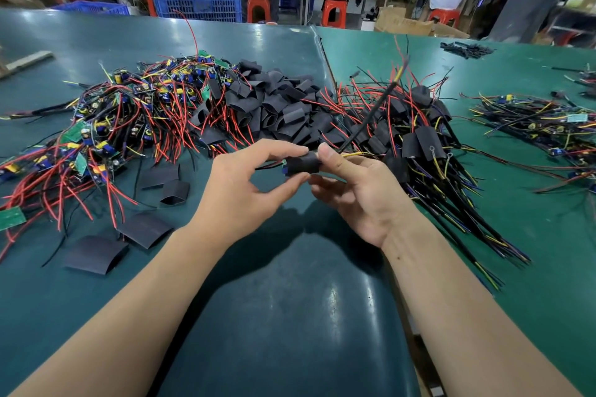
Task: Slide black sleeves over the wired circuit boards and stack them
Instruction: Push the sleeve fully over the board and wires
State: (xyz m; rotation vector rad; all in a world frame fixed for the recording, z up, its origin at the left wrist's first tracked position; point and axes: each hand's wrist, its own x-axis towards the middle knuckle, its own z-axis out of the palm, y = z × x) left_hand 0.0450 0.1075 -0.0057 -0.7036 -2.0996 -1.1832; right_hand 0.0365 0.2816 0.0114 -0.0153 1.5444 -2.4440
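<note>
We've got both hands together at frame centre, above the green table [96, 51], working one unit btwn them. Our left hand [248, 184] pinches the black sleeve [304, 163] w/ thumb and fingertips, and our right hand [358, 190] clamps its other end, thumb on top. The circuit board [284, 167] is mostly inside already; only a bit of green edge and a blue part peek out at the sleeve's left mouth, and the yellow wires [354, 155] trail out to the right. So the step in hand, as we read it, is the last bit of sliding. To do it well we'd keep the sleeve mouth squeezed open into an oval, not flat, so the tall parts don't snag; hold the board by the wire root w/o yanking on the solder joints, and push the sleeve rather than pull the leads. Centre it so no green shows at either end. Then it likely goes on the sleeved stack [422, 138] at centre right, wires lying the same way as the rest. Bare boards pile [113, 119] sits at centre left, loose sleeves heap [274, 103] just above our hands, a few flat sleeves [96, 253] at lower left, so next pickups are close.
</note>
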